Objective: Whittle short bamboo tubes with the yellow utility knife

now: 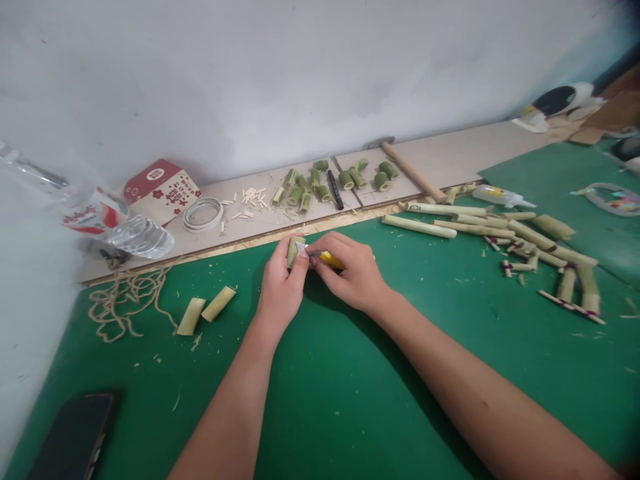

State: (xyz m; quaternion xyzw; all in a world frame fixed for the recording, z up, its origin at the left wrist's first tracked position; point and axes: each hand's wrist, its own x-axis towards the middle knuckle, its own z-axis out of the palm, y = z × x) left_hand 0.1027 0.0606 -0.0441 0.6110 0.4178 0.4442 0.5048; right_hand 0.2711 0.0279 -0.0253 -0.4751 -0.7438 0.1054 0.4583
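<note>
My left hand point(281, 283) is closed around a short piece of green bamboo point(294, 251), held a little above the green table top. My right hand point(353, 270) grips a yellow utility knife point(332, 260), its blade touching or very close to the bamboo beside my left thumb. Part of the knife's handle is hidden by my right fingers. On the table to the left lie two split bamboo pieces point(191, 317), tilted side by side, with small shavings around them.
Jute string point(125, 300), a phone point(75, 437) and a water bottle point(115, 220) are on the left. Along the wall ledge lie a tape roll point(203, 214), bamboo sections point(305, 187), a black marker point(335, 190) and a hammer point(413, 170). Longer bamboo sticks point(530, 237) and a glue bottle point(503, 197) lie right.
</note>
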